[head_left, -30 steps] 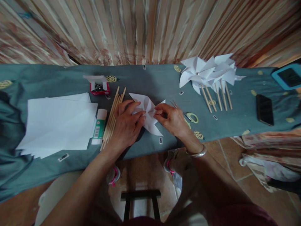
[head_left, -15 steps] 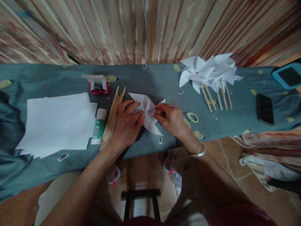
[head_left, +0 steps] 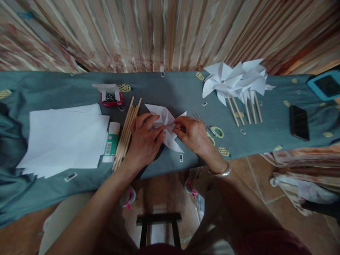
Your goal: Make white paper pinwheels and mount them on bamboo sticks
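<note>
A white paper pinwheel (head_left: 172, 142) lies on the cloth in front of me, its points folded in to the centre. My left hand (head_left: 145, 136) rests on its left side, fingers bent, with the fingertips pressing near the middle. From the right, my right hand (head_left: 191, 134) pinches the paper close to the centre with thumb and forefinger. Whether a small pin is in that pinch is hidden. Thin wooden sticks (head_left: 126, 136) lie just left of my left hand. Scissors (head_left: 212, 131) with light green handles lie beside my right hand, partly behind it.
A stack of white paper (head_left: 66, 138) and a glue stick (head_left: 111, 142) lie at left, below an open red box of pins (head_left: 111, 98). Finished pinwheels (head_left: 236, 79) on sticks lie at the back right. Farther right are a phone (head_left: 299, 123) and a blue-framed device (head_left: 325, 86).
My left thumb and forefinger have shifted slightly right over the pinwheel's centre. My right hand stays nearly in place, and the pinwheel has not visibly moved.
</note>
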A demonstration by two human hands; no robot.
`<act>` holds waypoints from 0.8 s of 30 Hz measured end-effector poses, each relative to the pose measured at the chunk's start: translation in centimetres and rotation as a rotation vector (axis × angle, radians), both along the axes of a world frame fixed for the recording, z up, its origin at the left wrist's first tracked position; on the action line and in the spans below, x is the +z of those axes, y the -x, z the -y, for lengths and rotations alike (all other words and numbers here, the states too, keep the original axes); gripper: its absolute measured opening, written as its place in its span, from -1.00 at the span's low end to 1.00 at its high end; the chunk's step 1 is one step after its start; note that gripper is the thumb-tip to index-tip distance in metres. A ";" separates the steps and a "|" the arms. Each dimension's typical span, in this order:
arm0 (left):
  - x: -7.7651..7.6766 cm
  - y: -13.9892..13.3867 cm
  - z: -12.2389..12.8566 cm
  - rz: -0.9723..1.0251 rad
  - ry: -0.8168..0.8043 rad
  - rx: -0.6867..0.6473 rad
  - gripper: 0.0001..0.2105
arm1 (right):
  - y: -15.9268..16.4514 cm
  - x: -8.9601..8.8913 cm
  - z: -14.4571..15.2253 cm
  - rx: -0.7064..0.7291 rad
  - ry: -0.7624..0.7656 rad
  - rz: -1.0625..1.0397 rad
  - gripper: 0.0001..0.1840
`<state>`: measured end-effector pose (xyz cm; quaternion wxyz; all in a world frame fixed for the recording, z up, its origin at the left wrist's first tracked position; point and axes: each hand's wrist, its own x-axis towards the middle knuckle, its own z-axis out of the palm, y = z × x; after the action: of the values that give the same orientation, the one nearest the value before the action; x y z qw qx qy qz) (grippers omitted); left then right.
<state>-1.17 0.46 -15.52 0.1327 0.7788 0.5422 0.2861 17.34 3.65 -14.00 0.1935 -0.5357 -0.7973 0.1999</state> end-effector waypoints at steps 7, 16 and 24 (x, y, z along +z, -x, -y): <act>0.0 -0.2 0.1 -0.069 0.009 -0.008 -0.71 | -0.1 0.0 -0.1 0.009 0.003 0.022 -0.81; 0.1 -0.3 0.3 -0.070 0.039 -0.023 -0.70 | -0.1 -0.2 0.1 0.024 -0.044 0.049 -0.79; 0.2 -0.7 -0.1 -0.084 0.005 -0.036 -0.70 | -0.1 0.3 0.9 0.076 -0.229 0.069 -0.78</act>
<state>-0.50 0.56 -15.29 0.1169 0.7994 0.5338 0.2495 17.43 2.70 -13.74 0.2179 -0.4863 -0.8407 0.0963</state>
